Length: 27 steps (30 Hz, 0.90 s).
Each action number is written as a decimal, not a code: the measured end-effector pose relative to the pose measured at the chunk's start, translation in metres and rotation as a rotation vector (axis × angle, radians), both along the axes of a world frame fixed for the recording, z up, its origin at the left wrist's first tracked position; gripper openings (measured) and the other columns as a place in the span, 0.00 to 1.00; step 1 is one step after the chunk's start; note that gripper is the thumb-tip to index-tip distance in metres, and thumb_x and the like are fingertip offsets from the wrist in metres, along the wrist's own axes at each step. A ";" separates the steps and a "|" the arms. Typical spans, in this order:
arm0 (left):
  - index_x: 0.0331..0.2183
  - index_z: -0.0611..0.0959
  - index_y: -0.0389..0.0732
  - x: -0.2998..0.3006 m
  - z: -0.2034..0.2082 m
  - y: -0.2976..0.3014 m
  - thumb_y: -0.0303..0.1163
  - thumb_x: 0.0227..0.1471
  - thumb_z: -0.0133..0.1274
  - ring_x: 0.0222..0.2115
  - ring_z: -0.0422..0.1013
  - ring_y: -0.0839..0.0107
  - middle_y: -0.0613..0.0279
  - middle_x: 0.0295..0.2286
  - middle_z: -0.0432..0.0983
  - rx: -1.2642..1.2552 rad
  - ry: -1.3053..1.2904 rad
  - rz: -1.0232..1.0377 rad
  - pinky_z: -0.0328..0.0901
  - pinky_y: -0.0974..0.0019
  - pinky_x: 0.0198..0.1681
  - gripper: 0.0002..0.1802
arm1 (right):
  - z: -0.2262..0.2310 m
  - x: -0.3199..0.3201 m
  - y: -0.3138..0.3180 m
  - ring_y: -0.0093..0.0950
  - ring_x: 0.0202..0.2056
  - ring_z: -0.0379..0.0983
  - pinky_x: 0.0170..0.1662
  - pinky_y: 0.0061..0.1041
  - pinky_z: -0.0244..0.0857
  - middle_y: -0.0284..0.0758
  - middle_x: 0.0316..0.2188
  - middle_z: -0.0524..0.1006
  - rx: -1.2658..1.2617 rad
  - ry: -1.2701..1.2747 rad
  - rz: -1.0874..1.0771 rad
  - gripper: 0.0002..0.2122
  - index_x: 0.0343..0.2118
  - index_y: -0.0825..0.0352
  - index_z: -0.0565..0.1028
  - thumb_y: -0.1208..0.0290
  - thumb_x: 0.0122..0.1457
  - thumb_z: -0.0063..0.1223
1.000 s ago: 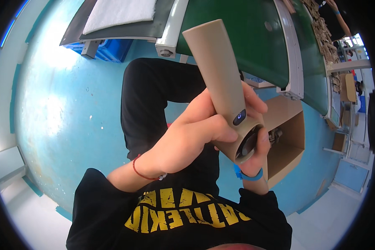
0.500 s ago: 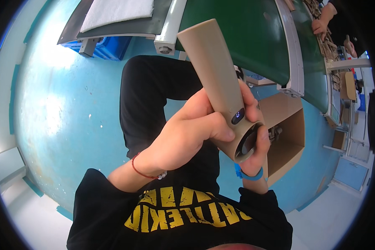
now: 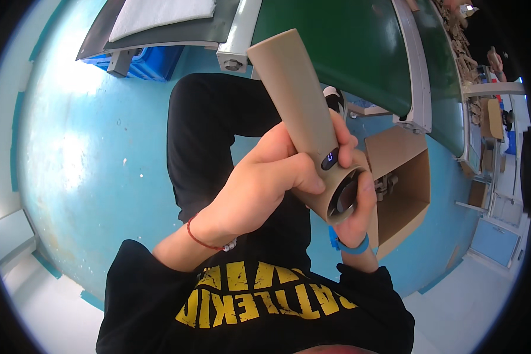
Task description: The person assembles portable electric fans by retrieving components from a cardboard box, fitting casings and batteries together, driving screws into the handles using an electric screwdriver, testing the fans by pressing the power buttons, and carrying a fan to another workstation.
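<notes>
Both of my hands hold a beige handheld device (image 3: 298,97), a flared tube with a small lit display (image 3: 330,158) and a round end with a dark disc (image 3: 344,197). Its wide end points up and to the left. My left hand (image 3: 265,183), with a red cord on the wrist, is closed round the tube, its thumb lying just below the display. At the round end, my right hand (image 3: 360,203) is closed, with fingers along the far side and thumb by the rim. A blue band (image 3: 357,246) circles that wrist. The hands hide part of the device's underside.
An open cardboard box (image 3: 407,206) with small parts inside stands on the floor at right. Ahead is a green-topped bench (image 3: 348,47) with a pale metal frame. A white pad (image 3: 159,17) lies far left, above a blue crate (image 3: 153,64). Another person's hand (image 3: 494,59) shows far right.
The device and both hands have shifted slightly left, with both grips kept. At far right, the other person's hand has moved away from the brown pieces.
</notes>
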<state>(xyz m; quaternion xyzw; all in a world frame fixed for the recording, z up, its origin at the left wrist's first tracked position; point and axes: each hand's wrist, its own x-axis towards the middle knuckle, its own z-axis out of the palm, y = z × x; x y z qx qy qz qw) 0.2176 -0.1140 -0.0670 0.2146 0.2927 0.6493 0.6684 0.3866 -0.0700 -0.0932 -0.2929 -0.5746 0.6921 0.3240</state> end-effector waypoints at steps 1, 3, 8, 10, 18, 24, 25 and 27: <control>0.40 0.71 0.35 0.000 -0.001 0.000 0.25 0.27 0.45 0.52 0.63 0.56 0.57 0.34 0.70 0.011 0.011 -0.003 0.57 0.58 0.58 0.29 | 0.003 0.002 0.002 0.26 0.50 0.63 0.53 0.26 0.55 0.38 0.49 0.67 -0.016 -0.024 0.061 0.26 0.52 0.72 0.64 0.52 0.64 0.30; 0.41 0.71 0.35 0.000 -0.001 0.000 0.25 0.27 0.44 0.52 0.63 0.57 0.57 0.35 0.70 0.001 0.009 0.007 0.57 0.58 0.58 0.29 | 0.003 0.003 0.002 0.27 0.55 0.60 0.58 0.29 0.52 0.37 0.53 0.63 -0.036 -0.048 0.124 0.26 0.54 0.70 0.62 0.52 0.65 0.30; 0.41 0.71 0.35 0.002 -0.002 -0.001 0.25 0.28 0.44 0.51 0.63 0.57 0.56 0.35 0.70 -0.010 0.012 0.039 0.58 0.59 0.57 0.29 | -0.003 0.001 0.003 0.27 0.52 0.63 0.53 0.28 0.60 0.37 0.51 0.65 -0.014 -0.054 0.093 0.26 0.54 0.69 0.61 0.51 0.64 0.29; 0.41 0.71 0.34 0.003 -0.002 -0.003 0.24 0.29 0.43 0.51 0.64 0.59 0.57 0.36 0.70 -0.046 -0.010 0.047 0.58 0.59 0.57 0.28 | -0.006 0.002 0.004 0.26 0.49 0.65 0.47 0.27 0.63 0.37 0.49 0.66 -0.045 -0.071 0.086 0.26 0.54 0.68 0.62 0.50 0.64 0.29; 0.43 0.71 0.34 0.006 -0.009 0.001 0.22 0.31 0.42 0.52 0.63 0.60 0.58 0.37 0.69 -0.035 -0.017 0.061 0.57 0.61 0.58 0.29 | -0.012 -0.002 0.006 0.24 0.41 0.70 0.29 0.23 0.69 0.35 0.45 0.69 -0.161 -0.071 -0.032 0.26 0.52 0.65 0.63 0.47 0.63 0.29; 0.47 0.69 0.34 0.001 -0.019 -0.002 0.19 0.33 0.39 0.56 0.60 0.59 0.57 0.40 0.70 0.034 -0.075 0.036 0.53 0.61 0.60 0.31 | -0.003 -0.012 0.007 0.22 0.46 0.65 0.51 0.22 0.56 0.35 0.44 0.71 -0.094 -0.031 -0.009 0.24 0.51 0.72 0.67 0.55 0.65 0.28; 0.49 0.68 0.34 0.000 -0.019 -0.004 0.18 0.34 0.38 0.57 0.59 0.58 0.57 0.41 0.70 0.036 -0.067 0.038 0.53 0.61 0.61 0.32 | -0.001 -0.013 0.009 0.22 0.46 0.65 0.51 0.22 0.56 0.35 0.44 0.71 -0.094 -0.030 -0.008 0.24 0.51 0.72 0.67 0.55 0.65 0.28; 0.50 0.67 0.34 0.000 -0.017 -0.006 0.18 0.35 0.39 0.57 0.59 0.59 0.57 0.42 0.70 0.030 -0.063 0.063 0.52 0.61 0.61 0.33 | 0.001 -0.015 0.012 0.22 0.44 0.67 0.49 0.21 0.58 0.35 0.42 0.72 -0.020 -0.135 -0.029 0.22 0.49 0.72 0.68 0.58 0.66 0.29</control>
